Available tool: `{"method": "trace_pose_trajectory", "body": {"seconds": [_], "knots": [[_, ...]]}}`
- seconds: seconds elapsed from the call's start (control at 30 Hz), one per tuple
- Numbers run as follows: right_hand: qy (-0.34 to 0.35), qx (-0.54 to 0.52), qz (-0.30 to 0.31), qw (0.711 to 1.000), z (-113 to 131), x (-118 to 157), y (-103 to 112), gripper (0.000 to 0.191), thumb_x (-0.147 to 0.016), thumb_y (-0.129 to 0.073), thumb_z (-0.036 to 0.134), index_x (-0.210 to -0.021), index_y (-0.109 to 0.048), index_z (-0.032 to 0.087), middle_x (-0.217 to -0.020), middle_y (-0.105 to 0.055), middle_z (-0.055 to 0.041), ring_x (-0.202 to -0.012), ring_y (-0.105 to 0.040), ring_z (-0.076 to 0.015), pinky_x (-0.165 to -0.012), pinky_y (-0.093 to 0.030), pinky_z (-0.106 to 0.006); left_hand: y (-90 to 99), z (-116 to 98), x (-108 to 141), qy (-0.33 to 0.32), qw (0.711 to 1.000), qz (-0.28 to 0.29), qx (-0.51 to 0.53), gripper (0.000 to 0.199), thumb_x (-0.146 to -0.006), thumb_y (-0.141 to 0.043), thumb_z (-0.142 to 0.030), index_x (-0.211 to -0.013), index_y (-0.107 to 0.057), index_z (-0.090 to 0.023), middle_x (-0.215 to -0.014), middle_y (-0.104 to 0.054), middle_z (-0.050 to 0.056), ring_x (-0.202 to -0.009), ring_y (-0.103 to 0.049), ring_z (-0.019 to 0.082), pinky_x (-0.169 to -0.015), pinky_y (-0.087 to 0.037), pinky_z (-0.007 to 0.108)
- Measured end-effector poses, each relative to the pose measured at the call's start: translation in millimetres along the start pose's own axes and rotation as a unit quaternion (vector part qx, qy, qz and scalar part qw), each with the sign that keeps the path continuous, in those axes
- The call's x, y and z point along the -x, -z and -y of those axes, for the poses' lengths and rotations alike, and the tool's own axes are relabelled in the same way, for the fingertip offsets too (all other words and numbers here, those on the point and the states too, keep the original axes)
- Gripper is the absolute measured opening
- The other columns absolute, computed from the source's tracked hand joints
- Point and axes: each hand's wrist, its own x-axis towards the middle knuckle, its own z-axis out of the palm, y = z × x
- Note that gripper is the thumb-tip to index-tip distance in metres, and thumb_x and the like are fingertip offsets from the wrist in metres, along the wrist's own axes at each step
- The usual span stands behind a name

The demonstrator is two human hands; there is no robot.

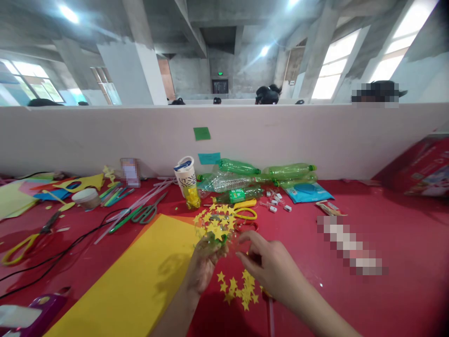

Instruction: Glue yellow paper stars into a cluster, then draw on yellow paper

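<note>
My left hand [205, 260] is closed around the base of a clear and green plastic bottle piece covered with yellow paper stars [217, 229]. Just to its right hovers my right hand [270, 262], fingers curled, thumb and forefinger apart, with nothing visible between them. Below the hands, loose yellow stars [245, 290] lie scattered on the red table [351, 299]. A large yellow sheet [133, 276] spreads under and left of my left forearm. Behind the decorated piece lie yellow-handled scissors [245, 214], partly hidden, and a red loop [250, 227].
Several green plastic bottles [240, 167] are piled against the white partition [140, 135]. A paper cup [185, 180] stands beside them. Grey scissors [149, 214], black cables [77, 241] and a purple glue gun [45, 309] occupy the left. A blue packet [308, 193] lies right of centre.
</note>
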Motion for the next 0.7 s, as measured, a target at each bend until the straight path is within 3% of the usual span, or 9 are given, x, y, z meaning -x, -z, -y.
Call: {"method": "trace_pose_trajectory", "body": {"seconds": [0.13,0.23,0.47,0.57,0.7], "knots": [[-0.017,-0.048,-0.028,0.998,-0.8,1.3,14.7,0.013,-0.085,-0.049,0.030,-0.094,-0.053,0.022,-0.049,-0.041,0.0072,-0.043,-0.036,-0.0102,-0.044,-0.025,-0.023,-1.5,-3.0,-0.5,0.018,1.000,0.002,-0.015,0.019,-0.064,-0.071,-0.014,-0.083,-0.068,-0.014,-0.077,-0.068,0.004,-0.060,-0.059,0.011,-0.056,-0.045,0.022],[-0.039,-0.097,0.007,0.995,-3.1,0.0,22.6,0.010,-0.085,-0.049,0.028,-0.092,-0.055,0.023,-0.051,-0.044,0.0065,-0.044,-0.037,-0.0100,-0.044,-0.027,-0.022,-2.0,-4.3,-1.3,0.025,0.999,0.013,-0.021,0.023,-0.066,-0.070,-0.016,-0.089,-0.069,-0.015,-0.079,-0.068,0.004,-0.061,-0.059,0.011,-0.057,-0.044,0.022],[-0.051,-0.205,0.058,0.976,-2.9,-3.9,12.2,0.009,-0.081,-0.052,0.019,-0.086,-0.058,0.021,-0.066,-0.060,0.0015,-0.059,-0.056,-0.0123,-0.053,-0.040,-0.022,-1.2,-2.2,-1.6,0.020,0.998,0.050,-0.010,0.013,-0.072,-0.065,-0.018,-0.084,-0.069,-0.015,-0.078,-0.066,0.004,-0.064,-0.059,0.012,-0.060,-0.045,0.023],[-0.068,-0.284,0.072,0.954,-1.3,-3.3,8.4,0.005,-0.082,-0.053,0.021,-0.082,-0.058,0.020,-0.064,-0.061,0.0014,-0.057,-0.059,-0.0118,-0.054,-0.044,-0.023,-1.5,-1.4,-1.4,0.026,0.998,0.057,-0.010,0.013,-0.074,-0.064,-0.018,-0.086,-0.068,-0.014,-0.078,-0.066,0.004,-0.065,-0.059,0.013,-0.060,-0.046,0.023],[-0.103,-0.435,0.106,0.888,-2.0,-4.5,5.0,0.007,-0.080,-0.058,0.025,-0.082,-0.057,0.018,-0.063,-0.064,0.0008,-0.052,-0.059,-0.0106,-0.051,-0.048,-0.022,-2.1,-0.9,-1.1,0.023,0.998,0.051,0.001,0.021,-0.071,-0.066,-0.014,-0.092,-0.067,-0.017,-0.078,-0.065,0.002,-0.063,-0.058,0.011,-0.058,-0.045,0.021]]}}
